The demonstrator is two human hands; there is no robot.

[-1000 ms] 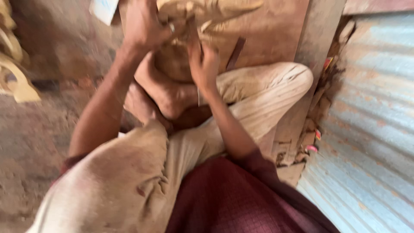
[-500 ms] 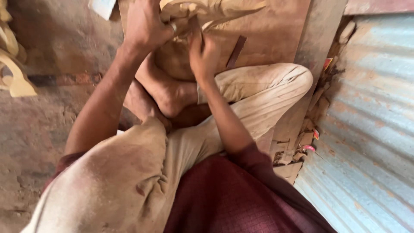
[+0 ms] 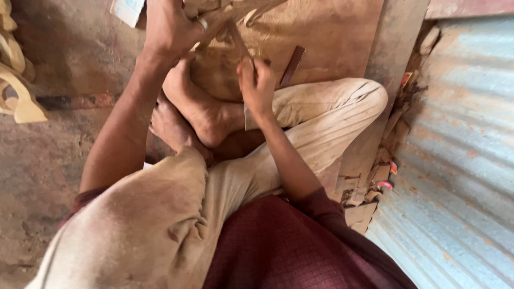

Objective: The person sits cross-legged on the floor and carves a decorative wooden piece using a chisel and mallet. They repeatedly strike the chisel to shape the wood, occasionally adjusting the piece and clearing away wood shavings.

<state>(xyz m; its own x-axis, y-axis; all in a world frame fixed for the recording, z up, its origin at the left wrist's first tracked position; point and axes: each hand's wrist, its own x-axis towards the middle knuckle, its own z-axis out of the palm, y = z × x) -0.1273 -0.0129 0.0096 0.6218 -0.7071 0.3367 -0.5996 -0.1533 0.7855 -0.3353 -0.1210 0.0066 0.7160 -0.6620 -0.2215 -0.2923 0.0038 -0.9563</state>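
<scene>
I sit cross-legged on the floor, bare feet tucked under a pale carved wooden piece [image 3: 235,13] at the top of the view. My left hand [image 3: 171,27], with a ring on one finger, grips that piece near its upper edge. My right hand [image 3: 257,83] is closed around a thin stick-like tool [image 3: 238,43] whose tip rests against the wood. The piece lies over a brown wooden board [image 3: 321,37]. Most of the carving is cut off by the frame's top.
A dark flat stick [image 3: 292,65] lies on the board beside my right hand. Pale carved wooden parts [image 3: 16,80] stand at the left edge. Corrugated metal sheeting [image 3: 455,160] runs along the right, with scraps [image 3: 383,176] at its foot. A light card [image 3: 127,9] sits at top.
My right hand has shifted slightly down and right along the wood with the tool. My left hand keeps its grip on the carved piece.
</scene>
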